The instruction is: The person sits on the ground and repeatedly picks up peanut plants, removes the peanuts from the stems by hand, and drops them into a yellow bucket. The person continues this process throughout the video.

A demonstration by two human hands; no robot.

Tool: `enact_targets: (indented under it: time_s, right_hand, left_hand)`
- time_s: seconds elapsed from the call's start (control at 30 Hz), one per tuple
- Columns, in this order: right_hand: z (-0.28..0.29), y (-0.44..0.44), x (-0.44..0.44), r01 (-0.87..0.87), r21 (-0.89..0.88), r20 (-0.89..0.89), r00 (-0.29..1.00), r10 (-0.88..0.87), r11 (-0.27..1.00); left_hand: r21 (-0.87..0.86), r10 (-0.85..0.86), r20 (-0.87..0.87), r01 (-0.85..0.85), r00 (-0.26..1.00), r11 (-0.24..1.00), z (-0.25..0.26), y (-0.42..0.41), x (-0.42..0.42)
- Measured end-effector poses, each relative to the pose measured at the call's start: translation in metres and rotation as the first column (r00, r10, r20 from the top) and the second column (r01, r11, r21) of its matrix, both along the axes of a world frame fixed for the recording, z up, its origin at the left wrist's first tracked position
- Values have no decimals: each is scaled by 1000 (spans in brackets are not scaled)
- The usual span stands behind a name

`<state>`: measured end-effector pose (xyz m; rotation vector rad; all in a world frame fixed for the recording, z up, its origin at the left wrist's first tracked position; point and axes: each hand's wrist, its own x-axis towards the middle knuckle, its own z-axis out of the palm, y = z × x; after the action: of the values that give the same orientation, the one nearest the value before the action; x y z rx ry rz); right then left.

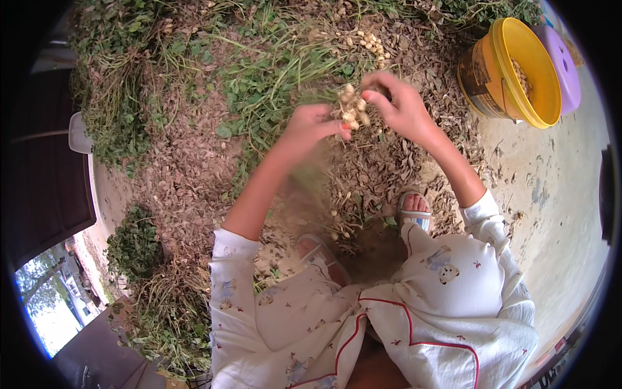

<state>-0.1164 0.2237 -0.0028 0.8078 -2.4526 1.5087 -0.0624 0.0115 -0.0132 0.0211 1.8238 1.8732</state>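
Observation:
A cluster of peanut pods point(353, 108) on its roots is between my two hands, in front of me. My left hand point(316, 124) is closed around the plant at the base of the pods, its thumb beside them. My right hand point(396, 104) is at the cluster's right side, fingers curled and thumb near the pods; blur hides whether it grips one. Green peanut plants point(262, 87) lie on the ground behind my left hand. More pale pods point(371, 43) lie beyond my hands.
A yellow bucket point(539, 116) with peanuts inside stands at the upper right, beside a purple plastic stool point(566, 68). Dry leaves point(184, 194) cover much of the ground. Heaps of peanut plants point(116, 73) lie on the left. My sandalled feet point(414, 209) are below my hands.

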Motion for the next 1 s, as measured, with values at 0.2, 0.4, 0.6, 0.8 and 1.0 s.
enact_targets:
  time_s: [0.2, 0.4, 0.6, 0.8, 1.0]
  right_hand:
    - [-2, 23, 28, -46, 155, 304, 953, -3, 987]
    - [-17, 10, 24, -170, 132, 427, 899, 99, 977]
    - [-8, 26, 17, -289, 167, 592, 794, 139, 943]
    - [-12, 47, 10, -280, 274, 436, 889, 140, 920]
    - [-24, 57, 22, -301, 293, 476, 869, 135, 908]
  left_hand:
    - [-20, 168, 58, -167, 984, 986, -1, 17, 9]
    - [-19, 60, 39, -59, 997, 998, -2, 31, 6]
    - [-31, -207, -32, 206, 978, 978, 3, 27, -12]
    - [-95, -179, 14, 179, 984, 979, 1, 49, -36]
    - [-473, -295, -40, 242, 955, 847, -13, 65, -40]
